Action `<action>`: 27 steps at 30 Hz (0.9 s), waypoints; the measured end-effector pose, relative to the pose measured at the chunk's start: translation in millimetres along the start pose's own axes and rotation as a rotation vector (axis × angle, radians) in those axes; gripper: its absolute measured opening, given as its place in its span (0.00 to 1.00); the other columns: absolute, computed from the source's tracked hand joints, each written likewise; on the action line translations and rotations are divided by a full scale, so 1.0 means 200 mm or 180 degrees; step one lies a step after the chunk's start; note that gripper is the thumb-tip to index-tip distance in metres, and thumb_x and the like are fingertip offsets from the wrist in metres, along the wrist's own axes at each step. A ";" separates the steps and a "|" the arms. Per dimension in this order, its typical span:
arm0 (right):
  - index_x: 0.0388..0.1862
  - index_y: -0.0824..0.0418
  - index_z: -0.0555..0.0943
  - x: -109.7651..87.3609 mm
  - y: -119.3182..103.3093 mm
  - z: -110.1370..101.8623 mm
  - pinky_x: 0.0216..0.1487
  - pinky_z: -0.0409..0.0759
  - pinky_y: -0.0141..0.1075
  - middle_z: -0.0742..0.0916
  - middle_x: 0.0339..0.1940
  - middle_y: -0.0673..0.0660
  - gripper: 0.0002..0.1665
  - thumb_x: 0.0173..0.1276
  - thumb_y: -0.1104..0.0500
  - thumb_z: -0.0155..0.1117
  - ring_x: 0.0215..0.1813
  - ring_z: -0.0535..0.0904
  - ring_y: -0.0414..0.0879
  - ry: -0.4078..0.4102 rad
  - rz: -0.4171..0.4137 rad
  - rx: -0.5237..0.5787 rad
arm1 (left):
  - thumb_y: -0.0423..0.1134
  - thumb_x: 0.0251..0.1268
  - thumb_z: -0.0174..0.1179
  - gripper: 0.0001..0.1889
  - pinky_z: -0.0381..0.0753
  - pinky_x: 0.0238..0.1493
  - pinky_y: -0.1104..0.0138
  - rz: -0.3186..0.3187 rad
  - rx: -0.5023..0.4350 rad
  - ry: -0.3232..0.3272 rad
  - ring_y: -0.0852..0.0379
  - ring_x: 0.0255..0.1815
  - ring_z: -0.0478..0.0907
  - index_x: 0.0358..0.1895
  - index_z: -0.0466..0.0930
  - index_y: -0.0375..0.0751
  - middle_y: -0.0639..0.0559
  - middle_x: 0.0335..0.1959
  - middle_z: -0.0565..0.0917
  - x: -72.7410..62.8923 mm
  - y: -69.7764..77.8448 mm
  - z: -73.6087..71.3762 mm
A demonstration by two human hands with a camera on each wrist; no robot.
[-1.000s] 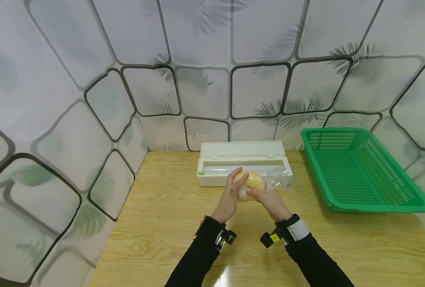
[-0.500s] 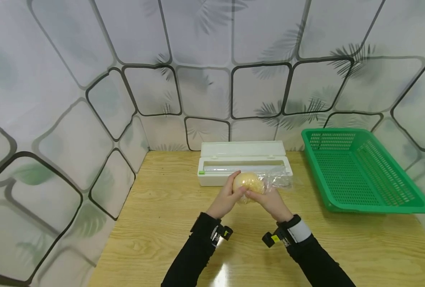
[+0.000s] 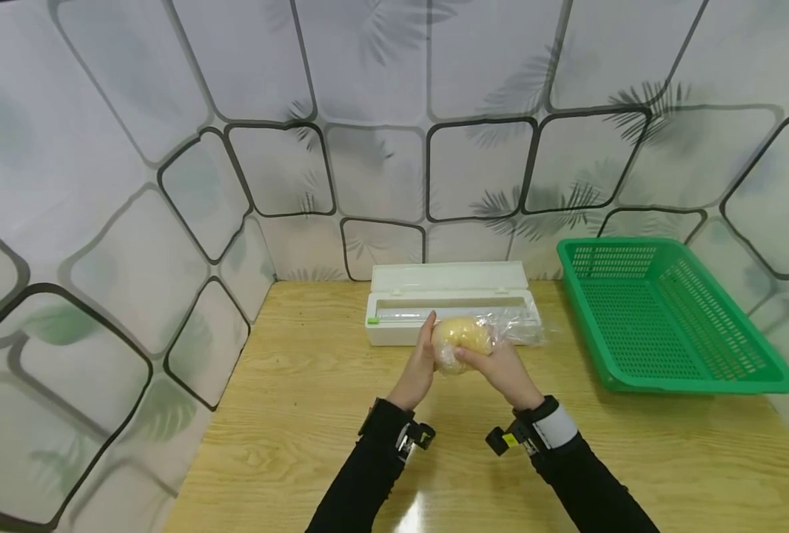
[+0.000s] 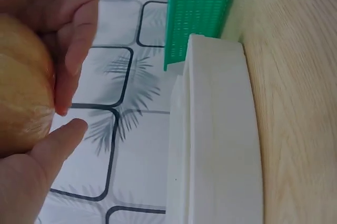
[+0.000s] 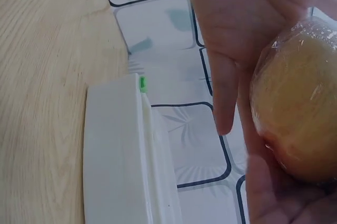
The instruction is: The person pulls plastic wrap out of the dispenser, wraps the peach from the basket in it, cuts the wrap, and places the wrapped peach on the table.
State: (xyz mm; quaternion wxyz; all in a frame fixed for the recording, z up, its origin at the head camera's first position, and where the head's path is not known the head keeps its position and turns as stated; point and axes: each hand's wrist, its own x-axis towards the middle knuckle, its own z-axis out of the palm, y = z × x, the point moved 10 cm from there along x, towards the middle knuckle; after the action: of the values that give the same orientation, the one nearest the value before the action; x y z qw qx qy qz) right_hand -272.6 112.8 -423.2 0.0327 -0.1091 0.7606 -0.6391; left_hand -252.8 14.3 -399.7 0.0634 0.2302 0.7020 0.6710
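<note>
In the head view, a round yellow fruit (image 3: 464, 337) wrapped in clear cling film is held above the table, in front of the white cling film box. Loose film (image 3: 514, 326) trails off its right side. My right hand (image 3: 506, 376) grips the fruit, thumb across its near side. My left hand (image 3: 417, 369) lies against its left side with straight fingers. In the right wrist view, the wrapped fruit (image 5: 297, 103) has a reddish patch, and my left hand (image 5: 237, 29) spreads flat beside it. The fruit's exact kind is unclear through the film.
The white cling film box (image 3: 451, 277) stands open at the back of the wooden table (image 3: 301, 414), a film roll inside and a green tab at its left end. A green plastic basket (image 3: 701, 386) sits at the right. Patterned wall covering (image 3: 381, 170) rises behind.
The left thumb has come off the front of the fruit since half a second ago, and the left fingers now lie along its side. The right hand keeps its grip; box and basket stay put.
</note>
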 end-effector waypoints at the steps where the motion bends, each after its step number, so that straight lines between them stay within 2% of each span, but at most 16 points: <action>1: 0.54 0.67 0.68 0.00 0.00 0.00 0.41 0.74 0.37 0.77 0.46 0.62 0.29 0.58 0.55 0.63 0.43 0.73 0.48 0.0021 0.0021 0.0014 | 0.67 0.58 0.20 0.46 0.62 0.57 0.55 -0.0084 -0.0145 0.0000 0.41 0.63 0.55 0.67 0.30 0.30 0.32 0.65 0.50 0.00 -0.03 0.00; 4: 0.53 0.67 0.68 0.00 0.01 -0.02 0.42 0.72 0.39 0.77 0.45 0.62 0.27 0.58 0.55 0.63 0.43 0.73 0.49 0.0113 0.0061 0.0006 | 0.63 0.63 0.18 0.41 0.64 0.55 0.52 -0.0332 -0.0435 0.0092 0.41 0.62 0.56 0.67 0.42 0.30 0.33 0.64 0.53 0.01 -0.15 -0.02; 5: 0.52 0.67 0.68 0.00 0.01 -0.02 0.42 0.72 0.39 0.77 0.44 0.61 0.27 0.58 0.54 0.63 0.43 0.73 0.49 0.0149 0.0061 -0.0019 | 0.61 0.65 0.18 0.39 0.65 0.53 0.51 -0.0436 -0.0438 0.0121 0.41 0.62 0.58 0.66 0.46 0.29 0.33 0.63 0.56 0.01 -0.19 -0.03; 7: 0.53 0.67 0.68 0.01 0.01 -0.03 0.44 0.71 0.41 0.77 0.46 0.62 0.28 0.58 0.53 0.63 0.45 0.73 0.50 0.0188 0.0053 -0.0072 | 0.59 0.66 0.17 0.39 0.67 0.51 0.50 -0.0611 -0.0334 0.0084 0.40 0.59 0.61 0.63 0.55 0.27 0.32 0.60 0.62 0.00 -0.21 -0.03; 9: 0.54 0.67 0.68 0.01 0.00 -0.04 0.45 0.71 0.42 0.77 0.47 0.62 0.30 0.58 0.52 0.63 0.47 0.73 0.51 0.0205 0.0028 -0.0132 | 0.58 0.67 0.16 0.38 0.68 0.49 0.50 -0.0702 -0.0126 -0.0030 0.39 0.57 0.64 0.61 0.58 0.26 0.32 0.57 0.66 -0.02 -0.19 -0.01; 11: 0.55 0.67 0.68 0.01 0.00 -0.04 0.46 0.71 0.42 0.77 0.48 0.61 0.31 0.57 0.52 0.64 0.48 0.73 0.51 0.0219 -0.0003 -0.0182 | 0.56 0.68 0.19 0.37 0.69 0.49 0.51 -0.0711 0.0169 -0.0122 0.39 0.55 0.66 0.60 0.60 0.26 0.32 0.55 0.68 -0.03 -0.12 0.00; 12: 0.55 0.66 0.68 0.01 -0.01 -0.04 0.46 0.71 0.42 0.77 0.48 0.61 0.31 0.57 0.52 0.64 0.48 0.73 0.51 0.0217 -0.0031 -0.0178 | 0.56 0.69 0.21 0.36 0.69 0.49 0.52 -0.0700 0.0272 -0.0141 0.40 0.55 0.66 0.59 0.62 0.26 0.33 0.54 0.69 -0.03 -0.09 0.01; 15: 0.54 0.66 0.67 0.02 -0.02 -0.04 0.44 0.72 0.40 0.78 0.47 0.60 0.31 0.56 0.52 0.65 0.47 0.73 0.49 0.0244 -0.0130 -0.0198 | 0.54 0.70 0.27 0.33 0.70 0.48 0.55 -0.0658 0.0537 -0.0087 0.43 0.52 0.69 0.54 0.68 0.26 0.36 0.50 0.73 -0.03 -0.06 0.00; 17: 0.54 0.65 0.67 0.02 -0.01 -0.04 0.43 0.72 0.40 0.78 0.46 0.60 0.31 0.56 0.51 0.64 0.46 0.73 0.48 0.0258 -0.0148 -0.0176 | 0.52 0.71 0.30 0.31 0.69 0.49 0.56 -0.0573 0.0678 -0.0058 0.46 0.52 0.69 0.49 0.72 0.27 0.38 0.48 0.75 -0.03 -0.04 -0.01; 19: 0.55 0.65 0.67 0.03 0.00 -0.05 0.43 0.72 0.38 0.78 0.46 0.59 0.30 0.58 0.50 0.63 0.45 0.73 0.47 0.0273 -0.0091 -0.0058 | 0.49 0.71 0.33 0.27 0.68 0.50 0.57 -0.0416 0.0706 -0.0066 0.47 0.53 0.68 0.45 0.74 0.26 0.40 0.50 0.73 -0.03 -0.03 -0.02; 22: 0.55 0.66 0.67 0.03 0.02 -0.06 0.42 0.73 0.37 0.77 0.45 0.59 0.29 0.61 0.50 0.59 0.44 0.74 0.44 0.0275 0.0091 0.0248 | 0.40 0.67 0.46 0.16 0.68 0.51 0.56 0.0022 0.0619 0.0038 0.46 0.56 0.64 0.36 0.73 0.26 0.39 0.56 0.67 -0.02 0.00 -0.05; 24: 0.55 0.68 0.67 0.02 0.04 -0.05 0.43 0.74 0.37 0.76 0.45 0.61 0.28 0.63 0.51 0.56 0.43 0.74 0.44 0.0190 0.0196 0.0476 | 0.33 0.60 0.56 0.11 0.67 0.51 0.53 0.0335 0.0632 0.0180 0.43 0.58 0.62 0.38 0.69 0.26 0.36 0.58 0.63 -0.03 0.03 -0.08; 25: 0.55 0.70 0.66 0.02 0.04 -0.04 0.43 0.75 0.37 0.76 0.45 0.62 0.28 0.64 0.51 0.55 0.42 0.74 0.45 0.0103 0.0239 0.0558 | 0.31 0.55 0.60 0.15 0.66 0.51 0.51 0.0464 0.0668 0.0263 0.42 0.58 0.61 0.41 0.67 0.26 0.35 0.59 0.62 -0.03 0.04 -0.10; 27: 0.55 0.72 0.65 0.02 0.04 0.00 0.43 0.75 0.39 0.75 0.45 0.63 0.29 0.65 0.50 0.54 0.43 0.75 0.46 -0.0123 0.0309 0.0647 | 0.28 0.47 0.65 0.27 0.62 0.53 0.48 0.0649 0.0806 0.0384 0.40 0.60 0.58 0.50 0.62 0.26 0.33 0.60 0.60 -0.03 0.07 -0.12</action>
State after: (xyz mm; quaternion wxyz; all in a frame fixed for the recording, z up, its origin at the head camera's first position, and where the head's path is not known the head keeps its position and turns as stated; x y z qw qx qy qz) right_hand -277.1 113.5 -430.6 0.0892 -0.0806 0.6955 -0.7084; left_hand -254.0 -11.0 -385.1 -0.0768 0.2657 0.7564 0.5927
